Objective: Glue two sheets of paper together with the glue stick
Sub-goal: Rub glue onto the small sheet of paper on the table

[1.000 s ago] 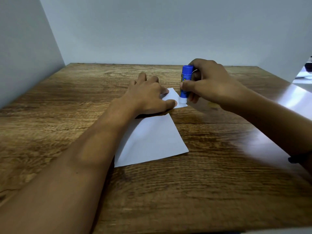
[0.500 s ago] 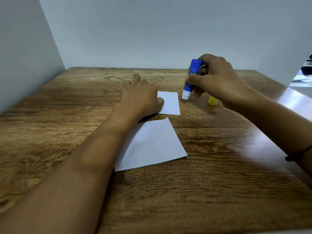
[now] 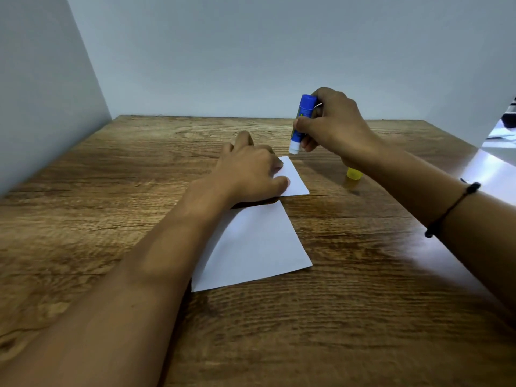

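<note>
Left hand (image 3: 248,174) flat on small sheet (image 3: 293,178), right hand (image 3: 332,127) gripping glue stick (image 3: 300,124) at one o'clock: risks smearing surface (image 3: 363,303), sheet shifting.

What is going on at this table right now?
A person is gluing paper. The left hand presses flat on the far sheet, while the right hand holds the uncapped glue stick above the table, tip down and clear of the paper. The near sheet lies separate on the wooden table, and the yellow cap sits beneath the right wrist.
</note>
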Demonstrator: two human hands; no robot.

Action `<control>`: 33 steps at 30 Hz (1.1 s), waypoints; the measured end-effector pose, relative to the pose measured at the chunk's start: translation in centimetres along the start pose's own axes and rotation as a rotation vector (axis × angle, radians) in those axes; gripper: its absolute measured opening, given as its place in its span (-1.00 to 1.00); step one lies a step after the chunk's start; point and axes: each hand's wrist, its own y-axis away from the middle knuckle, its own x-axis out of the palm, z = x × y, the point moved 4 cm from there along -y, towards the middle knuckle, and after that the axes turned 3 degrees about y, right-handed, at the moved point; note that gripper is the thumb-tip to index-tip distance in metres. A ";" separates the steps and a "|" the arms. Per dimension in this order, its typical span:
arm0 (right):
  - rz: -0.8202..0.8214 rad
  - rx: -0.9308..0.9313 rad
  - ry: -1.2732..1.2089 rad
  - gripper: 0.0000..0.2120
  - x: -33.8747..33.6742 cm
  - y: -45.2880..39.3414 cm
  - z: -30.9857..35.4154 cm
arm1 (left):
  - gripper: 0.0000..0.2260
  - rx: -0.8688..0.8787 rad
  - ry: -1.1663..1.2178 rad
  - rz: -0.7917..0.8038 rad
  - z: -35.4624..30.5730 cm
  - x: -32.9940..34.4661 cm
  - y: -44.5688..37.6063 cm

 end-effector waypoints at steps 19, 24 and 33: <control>0.066 -0.014 0.163 -0.73 1.9 -0.3 0.0 | -0.62 -0.019 0.020 -0.003 0.3 0.3 -0.2; 0.082 -0.017 0.166 -0.75 1.4 0.8 0.2 | -0.65 -0.027 0.027 0.010 0.2 0.3 -0.1; 0.118 -0.049 0.181 -0.80 0.0 3.6 0.6 | -0.65 -0.026 0.019 0.003 0.1 0.3 -0.1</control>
